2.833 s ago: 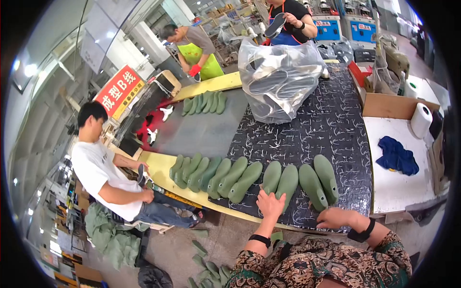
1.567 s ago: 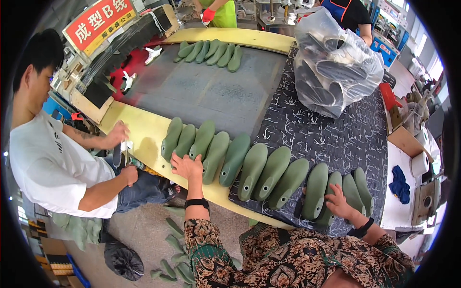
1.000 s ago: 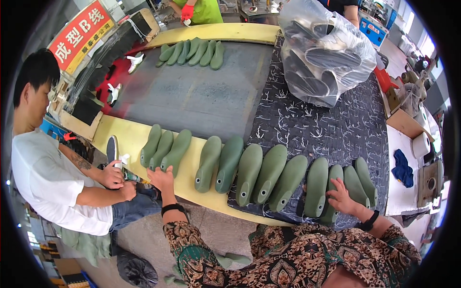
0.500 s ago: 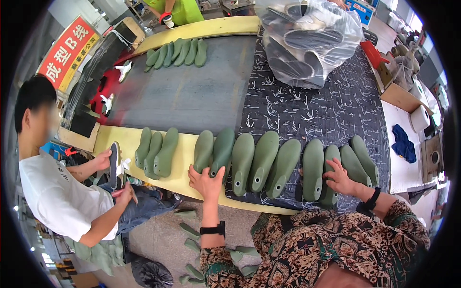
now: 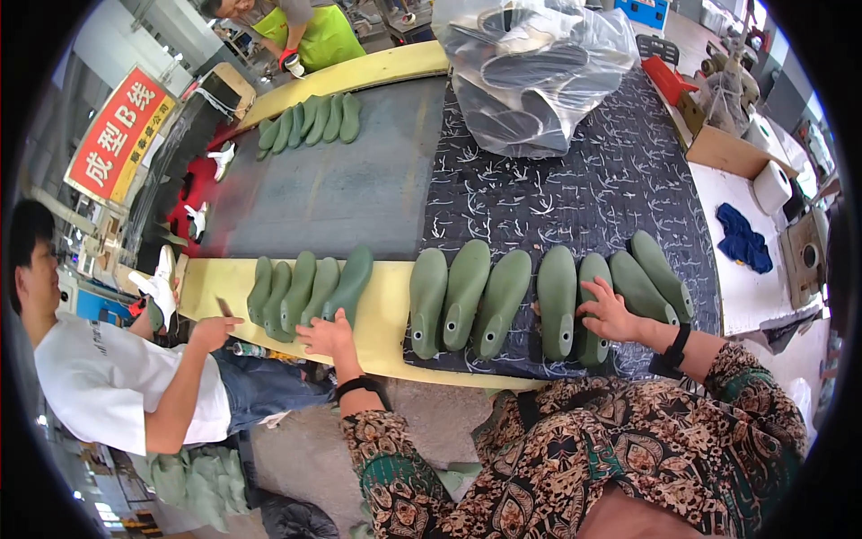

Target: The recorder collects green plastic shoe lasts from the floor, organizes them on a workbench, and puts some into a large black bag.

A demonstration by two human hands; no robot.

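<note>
A factory hall. A long counter (image 5: 359, 193) with yellow edges and a dark patterned cover fills the centre. A red sign (image 5: 117, 135) hangs at upper left. A white side table (image 5: 732, 292) stands at right, above a grey concrete floor (image 5: 305, 458).

Both forearms come up from the lower edge in patterned sleeves, each wrist wearing a dark band. The left hand (image 5: 330, 335) reaches forward and to the left, palm down, fingers loosely spread, its grip slack and closed on nothing. The right hand (image 5: 611, 310) lies further right, palm down, fingers splayed flat, its grip likewise unclenched, wrist bent slightly inward.
</note>
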